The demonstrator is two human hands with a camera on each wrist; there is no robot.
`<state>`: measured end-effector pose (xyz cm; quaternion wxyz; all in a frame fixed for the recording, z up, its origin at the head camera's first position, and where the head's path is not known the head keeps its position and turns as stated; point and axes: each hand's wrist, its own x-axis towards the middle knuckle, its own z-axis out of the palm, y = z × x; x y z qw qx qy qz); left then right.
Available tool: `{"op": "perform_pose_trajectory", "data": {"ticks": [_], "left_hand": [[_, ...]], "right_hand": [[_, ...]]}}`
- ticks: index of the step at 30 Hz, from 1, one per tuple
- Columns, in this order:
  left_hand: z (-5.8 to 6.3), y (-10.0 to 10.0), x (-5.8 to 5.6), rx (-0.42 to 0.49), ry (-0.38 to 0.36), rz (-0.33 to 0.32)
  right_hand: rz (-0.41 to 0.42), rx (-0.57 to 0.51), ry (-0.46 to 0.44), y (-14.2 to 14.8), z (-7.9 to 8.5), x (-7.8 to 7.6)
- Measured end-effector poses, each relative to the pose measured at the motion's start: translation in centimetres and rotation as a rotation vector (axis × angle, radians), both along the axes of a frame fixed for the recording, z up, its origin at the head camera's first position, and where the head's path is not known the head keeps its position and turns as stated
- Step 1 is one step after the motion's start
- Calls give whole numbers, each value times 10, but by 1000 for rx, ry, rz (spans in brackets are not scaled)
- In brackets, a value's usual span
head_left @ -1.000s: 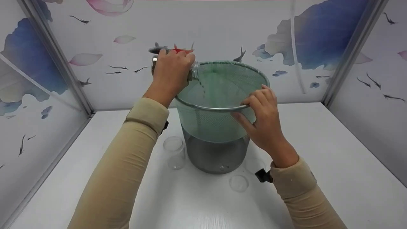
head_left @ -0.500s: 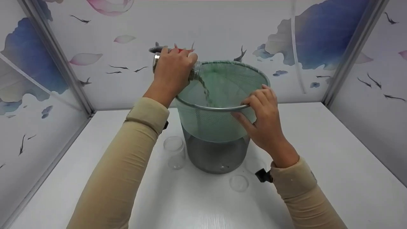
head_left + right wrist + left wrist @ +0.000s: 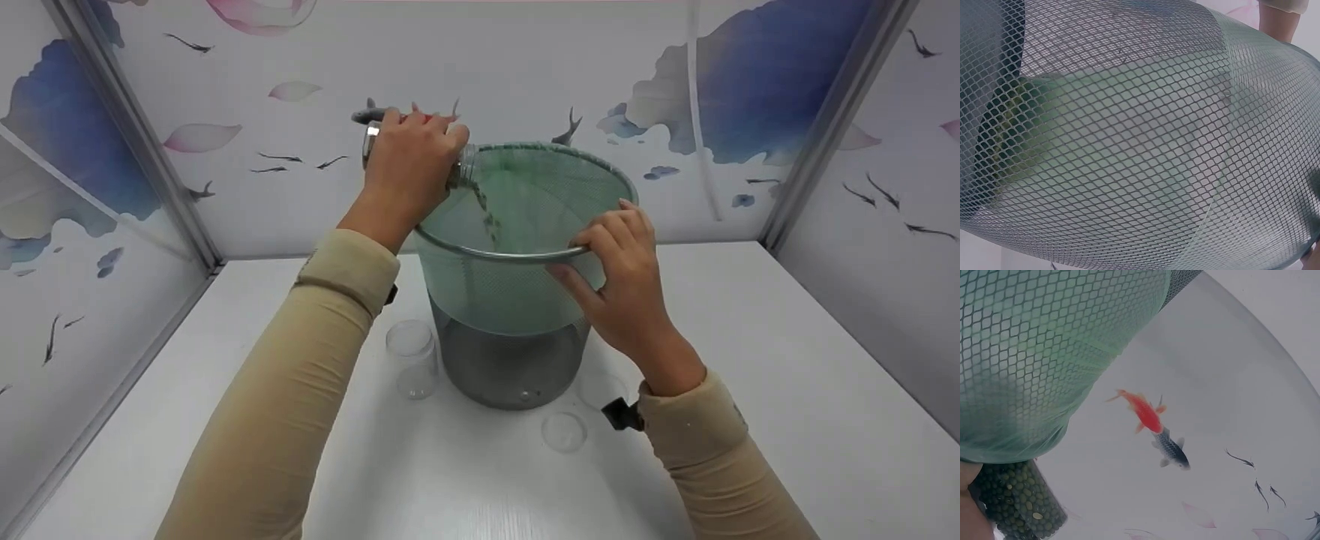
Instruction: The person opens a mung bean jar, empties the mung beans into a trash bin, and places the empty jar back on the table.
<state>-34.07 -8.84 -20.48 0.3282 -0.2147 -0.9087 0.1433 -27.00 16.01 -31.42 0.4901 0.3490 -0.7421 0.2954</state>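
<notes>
My left hand (image 3: 411, 169) grips a clear jar (image 3: 468, 159) of small green beans and holds it tilted, mouth to the right, over the rim of a mesh wastebasket (image 3: 510, 367). Beans (image 3: 484, 204) fall in a thin stream into the basket's light green liner bag (image 3: 499, 292), which folds over the rim. In the left wrist view, plenty of beans (image 3: 1024, 500) still show through the jar's side. My right hand (image 3: 628, 281) pinches the basket's near right rim, thumb outside and fingers over the edge. Mesh and liner fill most of the right wrist view.
An uncovered clear jar (image 3: 411, 364) stands on the white table (image 3: 465, 472), left of the basket. One clear round lid (image 3: 564, 433) lies in front of the basket, and another clear disc (image 3: 602, 390) sits near my right wrist. Printed panels (image 3: 285, 202) enclose the table.
The stream of beans has grown from a thin trickle to a thicker flow. My left hand and the jar have shifted slightly right; my right hand stays on the rim.
</notes>
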Motion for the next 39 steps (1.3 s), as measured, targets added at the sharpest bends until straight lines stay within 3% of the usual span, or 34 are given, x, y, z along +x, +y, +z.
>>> {"op": "perform_pose_trajectory", "data": {"ticks": [39], "left_hand": [[-1,0,0,-42,71,-76]], "right_hand": [[-3,3,5,-1,0,0]]}}
